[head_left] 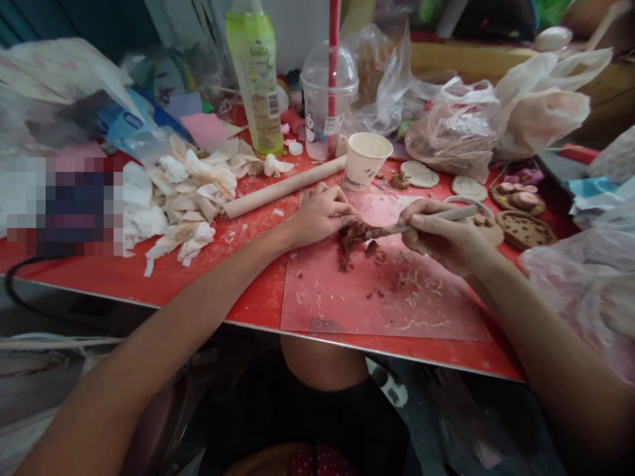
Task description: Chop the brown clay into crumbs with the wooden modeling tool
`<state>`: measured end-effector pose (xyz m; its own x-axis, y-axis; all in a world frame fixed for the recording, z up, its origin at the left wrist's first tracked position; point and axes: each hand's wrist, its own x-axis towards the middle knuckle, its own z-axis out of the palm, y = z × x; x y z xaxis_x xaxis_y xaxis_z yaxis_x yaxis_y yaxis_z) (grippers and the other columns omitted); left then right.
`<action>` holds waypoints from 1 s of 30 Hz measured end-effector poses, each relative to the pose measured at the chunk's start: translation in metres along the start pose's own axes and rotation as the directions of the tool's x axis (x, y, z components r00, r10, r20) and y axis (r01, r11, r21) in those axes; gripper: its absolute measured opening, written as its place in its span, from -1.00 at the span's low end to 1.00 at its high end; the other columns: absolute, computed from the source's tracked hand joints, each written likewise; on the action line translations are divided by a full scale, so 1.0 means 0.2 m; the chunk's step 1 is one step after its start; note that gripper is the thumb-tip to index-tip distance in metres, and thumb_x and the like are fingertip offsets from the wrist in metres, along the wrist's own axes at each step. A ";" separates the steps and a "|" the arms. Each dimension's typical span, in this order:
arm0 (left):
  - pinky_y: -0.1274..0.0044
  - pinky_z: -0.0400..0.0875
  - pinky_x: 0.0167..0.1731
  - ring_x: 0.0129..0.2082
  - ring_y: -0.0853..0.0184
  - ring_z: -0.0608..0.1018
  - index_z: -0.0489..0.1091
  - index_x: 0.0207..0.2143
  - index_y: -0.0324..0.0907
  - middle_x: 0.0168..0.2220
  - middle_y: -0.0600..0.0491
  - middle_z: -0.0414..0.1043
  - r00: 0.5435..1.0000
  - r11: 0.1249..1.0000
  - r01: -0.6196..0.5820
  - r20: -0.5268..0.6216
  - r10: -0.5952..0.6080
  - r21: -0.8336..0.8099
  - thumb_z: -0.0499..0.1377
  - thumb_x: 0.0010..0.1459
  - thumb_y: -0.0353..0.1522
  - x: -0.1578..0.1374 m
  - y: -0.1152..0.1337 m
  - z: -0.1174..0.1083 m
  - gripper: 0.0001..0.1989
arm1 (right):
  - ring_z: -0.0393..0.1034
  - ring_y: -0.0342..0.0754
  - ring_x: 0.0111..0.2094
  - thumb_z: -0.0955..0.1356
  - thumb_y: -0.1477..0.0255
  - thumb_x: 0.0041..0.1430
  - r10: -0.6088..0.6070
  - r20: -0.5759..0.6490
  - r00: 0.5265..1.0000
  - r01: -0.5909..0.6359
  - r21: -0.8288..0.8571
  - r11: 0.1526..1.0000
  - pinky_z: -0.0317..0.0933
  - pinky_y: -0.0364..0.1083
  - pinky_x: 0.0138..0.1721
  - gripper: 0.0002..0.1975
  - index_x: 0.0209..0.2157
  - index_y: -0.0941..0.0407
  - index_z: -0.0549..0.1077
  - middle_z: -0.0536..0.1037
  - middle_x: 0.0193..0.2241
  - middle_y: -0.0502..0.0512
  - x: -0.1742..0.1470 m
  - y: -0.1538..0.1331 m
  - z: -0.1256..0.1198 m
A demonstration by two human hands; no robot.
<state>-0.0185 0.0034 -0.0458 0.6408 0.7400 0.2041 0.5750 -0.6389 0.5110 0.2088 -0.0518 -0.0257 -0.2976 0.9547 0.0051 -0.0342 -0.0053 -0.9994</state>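
My right hand (441,235) grips a slim pale-handled clay tool (454,213) like a pen, its brown-smeared tip pointing left. That tip meets a dark reddish-brown lump of clay (350,246), which sits on a clear plastic sheet (317,304). From the left, my left hand (322,215) pinches the lump with curled fingers, hiding part of it. Brown crumbs and thin pale shavings lie scattered over the sheet in front of both hands.
Behind the hands stand a paper cup (366,158), a lidded plastic cup (317,99) and a green bottle (253,79). A rolling pin (282,188) lies near crumpled tissues (193,192). Clay discs (526,228) and plastic bags (456,125) crowd the right of the red table (253,297).
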 end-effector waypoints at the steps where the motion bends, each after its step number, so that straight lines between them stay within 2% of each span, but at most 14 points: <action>1: 0.27 0.12 0.02 -0.08 0.19 0.27 0.54 -0.22 -0.14 -0.19 -0.01 0.37 1.000 1.000 0.002 0.001 -0.002 0.004 0.06 0.26 -0.26 0.00 0.00 0.00 -0.73 | 0.16 -0.25 -0.69 0.50 0.27 -0.13 0.003 0.002 1.000 -0.003 0.016 1.000 -0.06 -0.20 -0.70 -0.78 -0.50 0.11 0.50 0.38 -0.70 -0.08 0.00 0.00 0.01; 6: 0.28 0.13 0.02 -0.08 0.19 0.28 0.53 -0.22 -0.15 -0.20 -0.01 0.37 1.000 1.000 0.013 0.002 -0.013 0.003 0.07 0.26 -0.27 0.00 0.00 0.00 -0.74 | 0.27 -0.24 -0.64 0.48 0.40 -0.10 0.082 0.043 0.996 -0.084 0.037 0.996 0.07 -0.21 -0.64 -0.87 -0.46 0.16 0.56 0.47 -0.64 -0.01 -0.01 0.01 0.02; 9: 0.28 0.13 0.02 -0.08 0.19 0.28 0.53 -0.23 -0.16 -0.20 -0.01 0.37 1.000 1.000 0.013 0.002 -0.013 0.005 0.07 0.26 -0.27 0.00 0.00 0.00 -0.74 | 0.27 -0.25 -0.62 0.46 0.44 -0.07 0.125 0.037 0.991 -0.127 0.039 0.991 0.08 -0.22 -0.62 -0.90 -0.45 0.17 0.57 0.48 -0.63 0.00 -0.01 0.01 0.01; 19: 0.28 0.13 0.02 -0.09 0.18 0.29 0.53 -0.26 -0.13 -0.20 -0.01 0.37 1.000 1.000 -0.004 -0.013 0.005 0.016 0.07 0.24 -0.28 0.00 0.00 0.00 -0.75 | 0.24 -0.24 -0.67 0.48 0.41 -0.15 0.086 0.018 0.996 -0.085 -0.043 0.995 0.06 -0.21 -0.68 -0.89 -0.48 0.13 0.57 0.46 -0.68 -0.02 0.02 0.00 -0.01; 26: 0.27 0.14 0.02 -0.09 0.19 0.28 0.52 -0.26 -0.15 -0.19 -0.01 0.36 1.000 1.000 -0.011 -0.022 0.012 0.006 0.07 0.23 -0.27 0.01 -0.01 0.01 -0.75 | 0.27 -0.22 -0.68 0.49 0.38 -0.12 0.143 0.019 0.990 -0.141 -0.087 0.986 0.06 -0.21 -0.71 -0.85 -0.48 0.16 0.54 0.45 -0.68 0.00 0.01 -0.02 -0.01; 30: 0.28 0.14 0.02 -0.09 0.19 0.28 0.52 -0.26 -0.15 -0.21 0.00 0.36 1.000 1.000 -0.011 -0.016 0.011 0.007 0.08 0.23 -0.27 0.01 -0.01 0.01 -0.76 | 0.26 -0.23 -0.67 0.48 0.43 -0.13 0.163 0.008 0.987 -0.162 -0.065 0.985 0.05 -0.21 -0.71 -0.85 -0.45 0.19 0.55 0.43 -0.68 -0.01 0.00 -0.03 -0.01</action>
<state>-0.0178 0.0047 -0.0476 0.6389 0.7361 0.2235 0.5715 -0.6487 0.5026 0.2102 -0.0504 -0.0188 -0.3071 0.9386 -0.1574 0.0765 -0.1405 -0.9871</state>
